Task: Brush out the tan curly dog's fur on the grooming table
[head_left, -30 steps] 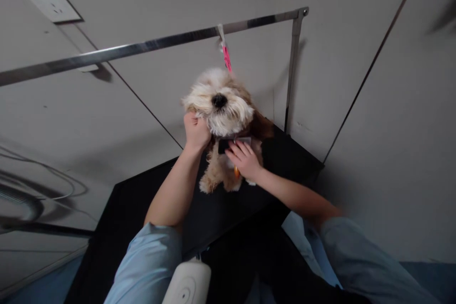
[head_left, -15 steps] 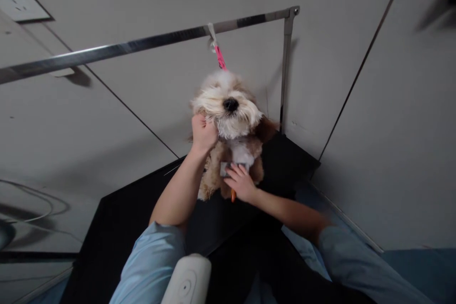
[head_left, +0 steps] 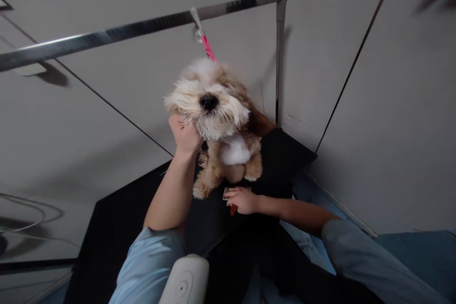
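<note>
A fluffy cream and tan dog (head_left: 235,149) sits on a black table, its muzzle tipped up towards me. My left hand (head_left: 185,134) is closed in a fist under the side of its jaw, gripping the fur there; the fingertips are buried in the coat. Low in front of the dog's paws, my right hand (head_left: 243,200) is closed around a slicker brush (head_left: 233,210) with an orange-red handle. The brush's flat head pokes out past my fingers, just above the tabletop and apart from the dog. A pink strap (head_left: 208,48) runs up behind the dog's head.
Overhead, a metal bar (head_left: 142,29) crosses to an upright post (head_left: 280,57) and holds the strap. The black table (head_left: 117,213) has its far corner near the wall. A white rounded device (head_left: 185,278) juts in at the bottom. Cables (head_left: 28,209) hang at left.
My right hand has drawn the brush down from the dog's chest to below its paws. The dog's head has shifted left and closer, with my left hand still at its jaw.
</note>
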Available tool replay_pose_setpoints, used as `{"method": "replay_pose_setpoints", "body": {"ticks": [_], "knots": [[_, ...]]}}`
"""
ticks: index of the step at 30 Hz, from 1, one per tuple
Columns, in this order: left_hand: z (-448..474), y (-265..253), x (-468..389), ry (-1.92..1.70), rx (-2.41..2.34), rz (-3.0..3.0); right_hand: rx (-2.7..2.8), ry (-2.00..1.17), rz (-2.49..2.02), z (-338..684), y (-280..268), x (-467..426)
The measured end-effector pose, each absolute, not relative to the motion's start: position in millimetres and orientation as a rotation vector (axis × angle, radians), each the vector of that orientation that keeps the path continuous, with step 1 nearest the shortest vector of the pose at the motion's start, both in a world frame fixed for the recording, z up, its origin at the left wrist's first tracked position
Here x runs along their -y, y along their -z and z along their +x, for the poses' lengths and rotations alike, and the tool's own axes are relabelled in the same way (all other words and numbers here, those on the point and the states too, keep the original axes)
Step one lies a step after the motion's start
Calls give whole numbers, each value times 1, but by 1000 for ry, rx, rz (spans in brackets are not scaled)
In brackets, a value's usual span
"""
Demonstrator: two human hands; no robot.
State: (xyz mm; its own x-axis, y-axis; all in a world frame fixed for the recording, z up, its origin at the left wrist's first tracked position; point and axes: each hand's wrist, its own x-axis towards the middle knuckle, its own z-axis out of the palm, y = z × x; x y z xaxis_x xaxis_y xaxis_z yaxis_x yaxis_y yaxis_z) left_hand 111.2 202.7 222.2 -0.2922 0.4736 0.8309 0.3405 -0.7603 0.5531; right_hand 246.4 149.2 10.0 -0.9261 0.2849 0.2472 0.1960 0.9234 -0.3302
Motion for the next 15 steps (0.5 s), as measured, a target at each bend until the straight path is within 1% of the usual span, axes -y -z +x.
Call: {"method": "replay_pose_setpoints", "body": {"ticks": [3, 5, 7, 11, 12, 15], "knots": [[112, -224, -200, -2257, -971, 1814, 2605, -152, -371, 250, -35, -171], [113, -224, -199, -2267, -969, 1807, 2496, -27, -415, 254, -49, -190], [112, -223, -198, -2262, -969, 1817, 2565, -47, -408, 257, -45, -195], [109, -224, -198, -2244, -1000, 1842, 2900, -272, -296, 258, -21, -177], [109, -224, -197, -2245, -1014, 1839, 2883, -252, -261, 258, -24, -176], [112, -223, -196, -2274, -1006, 1818, 2599, -43, -288, 255, -49, -185]]}}
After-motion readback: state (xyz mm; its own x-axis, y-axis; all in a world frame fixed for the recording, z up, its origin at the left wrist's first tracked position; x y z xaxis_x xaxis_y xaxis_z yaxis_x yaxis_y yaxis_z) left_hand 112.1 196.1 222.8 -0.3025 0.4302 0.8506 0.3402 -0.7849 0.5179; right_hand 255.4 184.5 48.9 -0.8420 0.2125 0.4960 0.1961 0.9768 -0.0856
